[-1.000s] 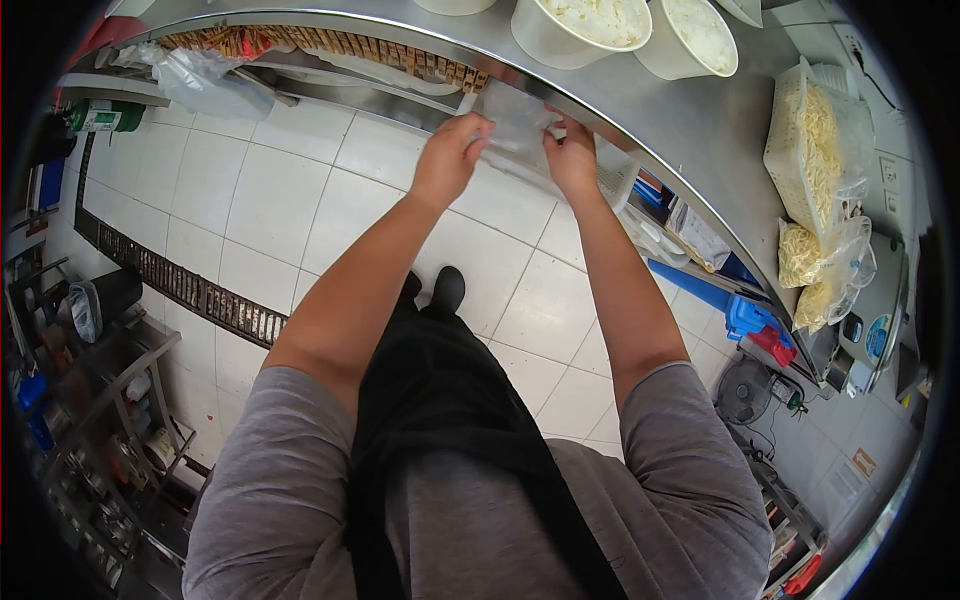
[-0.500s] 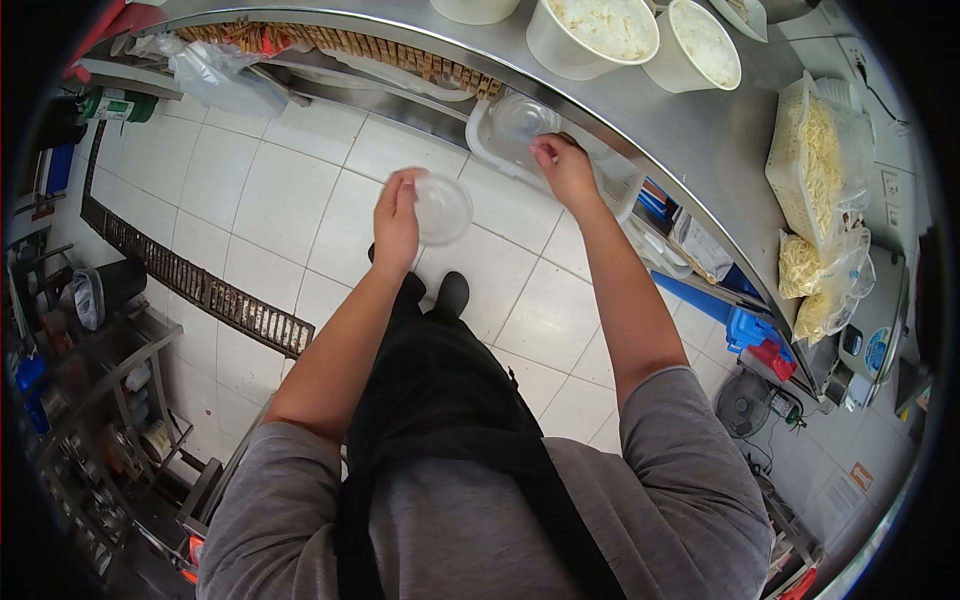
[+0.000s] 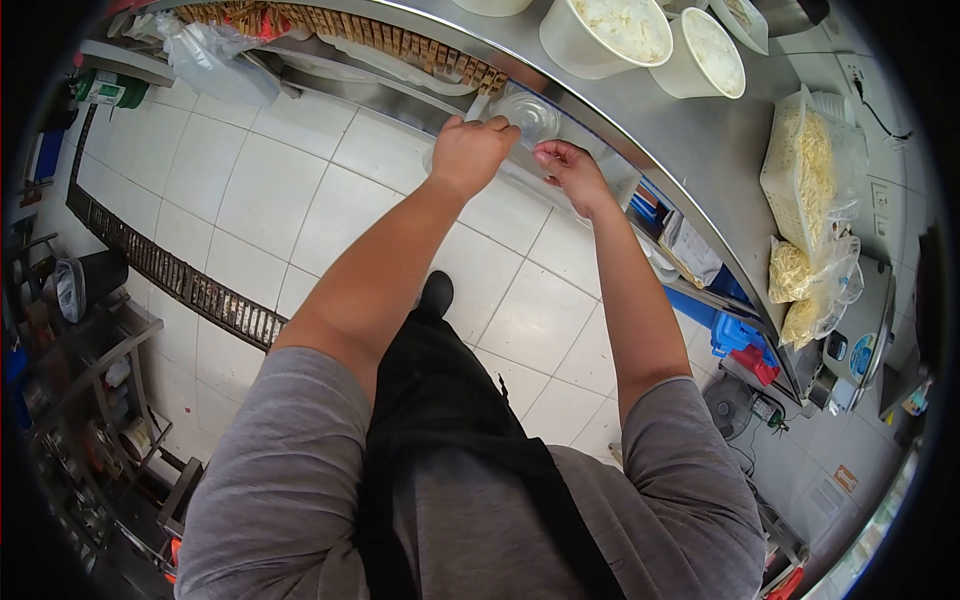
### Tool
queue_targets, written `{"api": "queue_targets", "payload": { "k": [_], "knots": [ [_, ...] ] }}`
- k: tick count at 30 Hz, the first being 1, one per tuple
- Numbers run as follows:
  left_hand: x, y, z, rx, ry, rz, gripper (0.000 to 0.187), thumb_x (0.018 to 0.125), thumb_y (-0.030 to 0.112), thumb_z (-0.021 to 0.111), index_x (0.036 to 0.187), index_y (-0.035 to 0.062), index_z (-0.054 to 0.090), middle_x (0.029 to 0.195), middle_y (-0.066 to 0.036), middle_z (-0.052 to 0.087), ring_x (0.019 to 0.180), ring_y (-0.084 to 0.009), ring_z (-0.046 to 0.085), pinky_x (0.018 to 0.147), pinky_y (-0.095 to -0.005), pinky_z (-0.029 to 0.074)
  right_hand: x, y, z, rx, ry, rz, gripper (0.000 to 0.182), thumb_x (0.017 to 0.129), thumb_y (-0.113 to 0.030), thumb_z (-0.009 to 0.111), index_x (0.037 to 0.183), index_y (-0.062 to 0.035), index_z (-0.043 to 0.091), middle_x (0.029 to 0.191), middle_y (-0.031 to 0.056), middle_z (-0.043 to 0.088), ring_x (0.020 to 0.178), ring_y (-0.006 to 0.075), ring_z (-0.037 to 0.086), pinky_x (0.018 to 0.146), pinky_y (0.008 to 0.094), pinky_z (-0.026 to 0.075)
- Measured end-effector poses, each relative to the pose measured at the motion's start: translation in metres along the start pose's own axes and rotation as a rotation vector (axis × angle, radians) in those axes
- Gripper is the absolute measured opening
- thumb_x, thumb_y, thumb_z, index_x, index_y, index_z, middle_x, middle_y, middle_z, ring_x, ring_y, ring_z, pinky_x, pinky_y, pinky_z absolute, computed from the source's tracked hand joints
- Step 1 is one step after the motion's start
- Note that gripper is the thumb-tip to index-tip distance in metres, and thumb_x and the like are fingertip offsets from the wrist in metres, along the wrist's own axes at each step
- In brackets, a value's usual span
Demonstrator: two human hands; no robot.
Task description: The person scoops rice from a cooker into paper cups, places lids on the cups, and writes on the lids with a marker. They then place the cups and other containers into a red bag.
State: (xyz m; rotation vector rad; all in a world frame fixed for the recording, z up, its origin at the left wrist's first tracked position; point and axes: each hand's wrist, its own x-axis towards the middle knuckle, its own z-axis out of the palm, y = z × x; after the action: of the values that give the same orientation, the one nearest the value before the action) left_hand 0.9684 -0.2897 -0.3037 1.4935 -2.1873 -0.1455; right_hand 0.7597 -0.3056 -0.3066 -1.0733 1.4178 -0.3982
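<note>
Both forearms reach forward from the body to just under the front edge of the steel surface [image 3: 700, 160], probably because what they work at sits in the space below it.

The left hand [image 3: 480, 152] is there with its fingers curled and its back to the camera; this hides its grip, so I cannot tell whether it is clamped on anything. A faint clear edge shows beside it, perhaps of a thin plastic piece. The right hand [image 3: 575, 172], also by the surface's front edge, has thumb and fingertips close together, as if to pick at something thin; whether anything is pinched there is too small to tell.

Just beyond the hands, below the surface's edge, clear round containers [image 3: 528, 115] sit in a white tray [image 3: 481, 104], which likely keeps them gathered within reach.

On the surface, toward its far side, white tubs [image 3: 582, 52] stand open, their pale contents easy to get at. At the surface's right end, a slotted basket [image 3: 783, 165] corrals pale strands.
</note>
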Motion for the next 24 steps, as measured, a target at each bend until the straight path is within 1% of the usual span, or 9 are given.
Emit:
{"api": "queue_targets", "payload": {
  "k": [3,7,10,12,16,19,21,22,24],
  "knots": [
    [0.001,-0.005,0.005,0.011,0.095,0.136,0.005,0.077,0.018,0.064,0.080,0.0181,0.060,0.078,0.003,0.057,0.064,-0.0158,0.062,0.063,-0.0343,0.040,0.003,0.000,-0.002,0.006,-0.018,0.047,0.022,0.098,-0.029,0.059,0.114,-0.0137,0.062,0.109,-0.0055,0.061,0.101,0.0064,0.052,0.086,0.0301,0.044],
    [-0.002,-0.010,0.003,0.024,0.088,0.197,0.010,0.075,0.018,0.064,0.083,0.0175,0.058,0.077,0.003,0.055,0.064,-0.0143,0.062,0.064,-0.0335,0.041,0.008,-0.003,0.003,-0.003,0.021,0.062,0.026,0.099,-0.031,0.056,0.115,-0.0116,0.061,0.109,-0.0031,0.061,0.102,0.0088,0.052,0.086,0.0314,0.045],
    [-0.013,-0.016,-0.003,0.044,-0.010,0.239,0.013,0.076,0.016,0.064,0.088,0.0184,0.058,0.084,0.004,0.060,0.065,-0.0158,0.062,0.070,-0.0348,0.043,0.020,-0.003,0.004,0.007,0.033,0.082,0.027,0.100,-0.032,0.053,0.116,-0.0115,0.059,0.108,-0.0021,0.059,0.101,0.0106,0.052,0.085,0.0323,0.045],
    [-0.019,-0.020,-0.007,0.015,0.120,0.236,0.014,0.077,0.017,0.065,0.088,0.0186,0.057,0.088,0.005,0.061,0.064,-0.0150,0.062,0.067,-0.0343,0.042,0.027,-0.005,0.005,0.190,0.056,0.116,0.026,0.101,-0.032,0.051,0.112,-0.0108,0.059,0.101,-0.0017,0.058,0.096,0.0114,0.052,0.083,0.0320,0.045],
    [-0.031,-0.036,-0.022,-0.006,0.205,0.178,0.019,0.075,0.017,0.068,0.091,0.0191,0.057,0.095,0.005,0.064,0.063,-0.0148,0.061,0.064,-0.0330,0.040,0.028,-0.018,-0.004,0.313,0.138,0.122,0.023,0.101,-0.031,0.050,0.109,-0.0110,0.059,0.095,-0.0014,0.056,0.091,0.0114,0.051,0.081,0.0324,0.045],
    [-0.035,-0.036,-0.041,-0.109,0.242,0.096,0.019,0.078,0.017,0.069,0.094,0.0171,0.058,0.095,0.003,0.067,0.062,-0.0179,0.061,0.060,-0.0329,0.042,0.017,-0.020,-0.005,-0.058,0.120,-0.013,0.023,0.101,-0.030,0.048,0.108,-0.0106,0.060,0.094,0.0006,0.057,0.087,0.0122,0.051,0.079,0.0326,0.045],
    [-0.044,-0.016,-0.065,-0.482,0.092,-0.451,0.016,0.084,0.014,0.068,0.096,0.0123,0.058,0.088,0.000,0.069,0.058,-0.0145,0.059,0.053,-0.0297,0.040,0.023,-0.018,0.000,-0.119,0.096,-0.024,0.024,0.101,-0.029,0.049,0.110,-0.0092,0.060,0.094,0.0016,0.058,0.086,0.0130,0.051,0.078,0.0321,0.045],
    [-0.049,-0.012,-0.071,-0.481,0.092,-0.450,0.016,0.084,0.014,0.068,0.096,0.0123,0.058,0.088,0.000,0.069,0.058,-0.0145,0.059,0.053,-0.0297,0.040,0.022,-0.021,0.004,-0.178,0.071,-0.026,0.026,0.101,-0.029,0.049,0.112,-0.0079,0.060,0.094,0.0026,0.059,0.085,0.0137,0.052,0.077,0.0315,0.046],
    [-0.057,-0.007,-0.086,-0.933,0.123,-0.663,0.010,0.090,0.012,0.064,0.096,0.0071,0.057,0.082,-0.002,0.070,0.056,-0.0078,0.053,0.048,-0.0245,0.037,0.016,-0.027,0.013,-0.175,0.065,-0.042,0.029,0.100,-0.028,0.050,0.115,-0.0054,0.060,0.094,0.0039,0.060,0.083,0.0147,0.052,0.076,0.0300,0.046]
  ]
}}
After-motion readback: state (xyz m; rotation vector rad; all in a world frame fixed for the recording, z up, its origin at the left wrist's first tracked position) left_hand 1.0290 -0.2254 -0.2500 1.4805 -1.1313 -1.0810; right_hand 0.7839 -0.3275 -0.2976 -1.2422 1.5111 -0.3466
